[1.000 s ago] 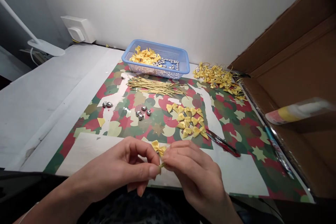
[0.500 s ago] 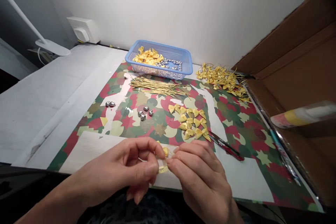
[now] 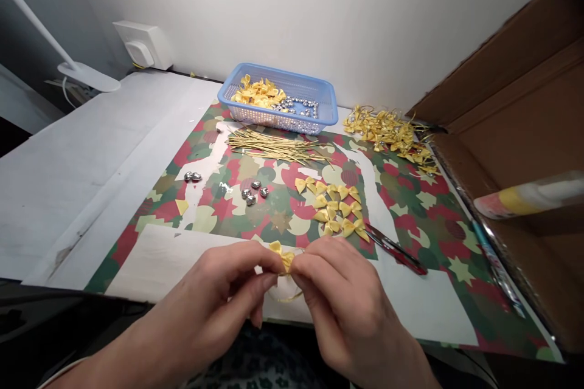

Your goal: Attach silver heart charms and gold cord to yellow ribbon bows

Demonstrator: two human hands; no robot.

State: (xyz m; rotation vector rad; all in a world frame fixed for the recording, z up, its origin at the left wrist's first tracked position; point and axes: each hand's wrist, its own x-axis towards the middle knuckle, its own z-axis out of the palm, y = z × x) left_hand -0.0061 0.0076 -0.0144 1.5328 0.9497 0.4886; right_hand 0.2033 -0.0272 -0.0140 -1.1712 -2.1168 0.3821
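Note:
My left hand [image 3: 223, 298] and my right hand [image 3: 342, 298] meet at the near edge of the table, fingertips pinched together on one small yellow ribbon bow [image 3: 281, 255]. A thin gold wire [image 3: 285, 296] curls down from the bow between the two hands. Just beyond my hands lies a cluster of several loose yellow bows [image 3: 331, 208] on the patterned paper [image 3: 410, 206]. Three silver heart beads [image 3: 254, 190] lie to their left, and two more silver beads [image 3: 192, 177] further left.
A blue basket [image 3: 328, 110] with bows and silver beads stands at the back. A bundle of gold wires [image 3: 274, 147] lies before it, a heap of finished bows [image 3: 392, 137] to its right. Red-handled scissors [image 3: 396, 250] lie by my right hand. A cardboard box [image 3: 524, 134] fills the right side.
My fingers have shifted on the bow, raising it slightly and turning it. The gold wire now hangs in a loop below. Both hands stay at the same spot.

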